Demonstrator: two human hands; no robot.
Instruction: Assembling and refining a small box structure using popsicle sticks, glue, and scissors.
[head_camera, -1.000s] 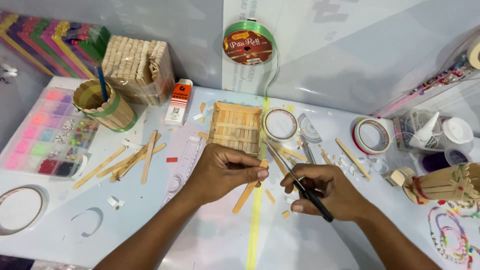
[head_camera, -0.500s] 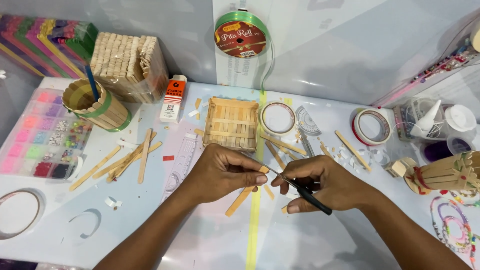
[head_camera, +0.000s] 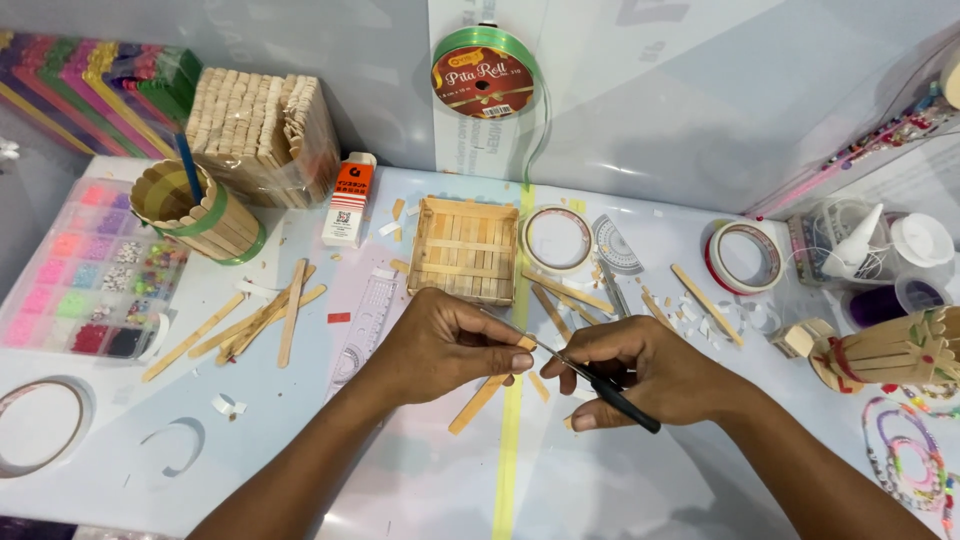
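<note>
My left hand (head_camera: 445, 345) pinches a wooden craft stick (head_camera: 480, 400) that slants down toward the table. My right hand (head_camera: 645, 370) grips small black-handled scissors (head_camera: 605, 390), whose blades meet the stick's upper end near my left fingertips. Just behind my hands lies a flat square tray of glued sticks (head_camera: 465, 250). Loose sticks (head_camera: 265, 315) are scattered to the left on the white table (head_camera: 300, 470).
At the back left stand a stick-built cup (head_camera: 205, 215), a bundle of sticks (head_camera: 265, 130) and a glue box (head_camera: 350, 200). A bead organiser (head_camera: 75, 270) sits far left. Tape rolls (head_camera: 555, 240) (head_camera: 740, 255), a ribbon spool (head_camera: 485, 75) and jars (head_camera: 900, 270) lie around.
Both hands have drawn closer together, and the scissors now reach the stick's end. The stick stays in my left hand.
</note>
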